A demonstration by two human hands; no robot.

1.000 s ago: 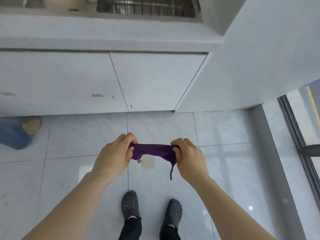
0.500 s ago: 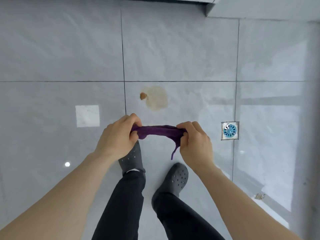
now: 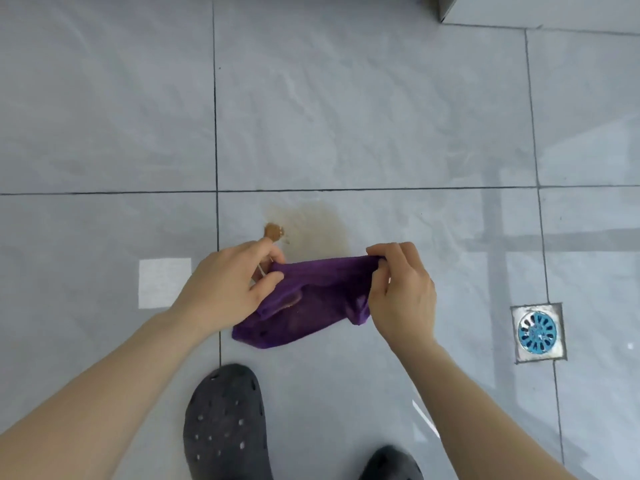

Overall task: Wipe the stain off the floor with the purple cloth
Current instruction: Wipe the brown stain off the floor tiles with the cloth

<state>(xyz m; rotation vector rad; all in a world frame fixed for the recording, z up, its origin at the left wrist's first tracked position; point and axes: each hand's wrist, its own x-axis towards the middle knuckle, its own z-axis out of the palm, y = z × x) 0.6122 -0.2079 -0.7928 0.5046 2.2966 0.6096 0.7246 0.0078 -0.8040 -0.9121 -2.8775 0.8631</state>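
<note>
A purple cloth (image 3: pixel 311 299) hangs spread between both hands, low over the grey tiled floor. My left hand (image 3: pixel 228 282) pinches its left top corner and my right hand (image 3: pixel 401 289) pinches its right top corner. Just beyond the cloth lies a pale brown stain (image 3: pixel 318 230) with a darker brown clump (image 3: pixel 273 232) at its left edge. Whether the cloth's lower edge touches the tile I cannot tell.
A square floor drain (image 3: pixel 538 332) with a blue grate sits to the right. My dark perforated clogs, left (image 3: pixel 225 424) and right (image 3: pixel 391 464), stand at the bottom. A cabinet corner (image 3: pixel 450 8) shows at the top right.
The view has dropped much closer to the floor. Both hands have lowered towards the stain, and the bunched cloth has opened out into a wider sheet between them.
</note>
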